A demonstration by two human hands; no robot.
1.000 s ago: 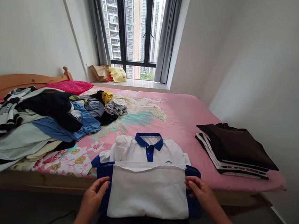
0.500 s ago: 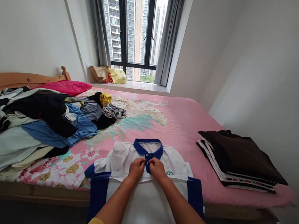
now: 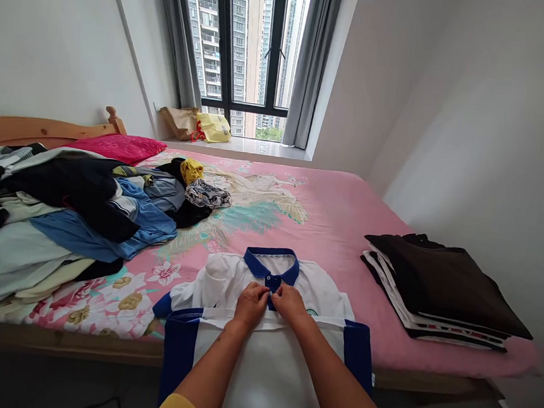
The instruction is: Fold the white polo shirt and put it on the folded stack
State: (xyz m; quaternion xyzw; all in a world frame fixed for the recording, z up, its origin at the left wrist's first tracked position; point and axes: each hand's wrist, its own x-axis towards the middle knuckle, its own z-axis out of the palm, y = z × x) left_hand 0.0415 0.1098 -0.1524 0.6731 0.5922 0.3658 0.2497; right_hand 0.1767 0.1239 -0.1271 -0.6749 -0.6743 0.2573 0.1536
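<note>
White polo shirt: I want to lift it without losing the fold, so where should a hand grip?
Grip the folded lower body by its blue side bands, coming from the near side: that doubled part lies flat and reaches past the bed's edge.

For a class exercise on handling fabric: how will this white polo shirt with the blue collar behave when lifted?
The white polo shirt should be floppy and light: its folded body bends softly over the bed edge. The blue collar seems stiffer, keeping its shape.
</note>
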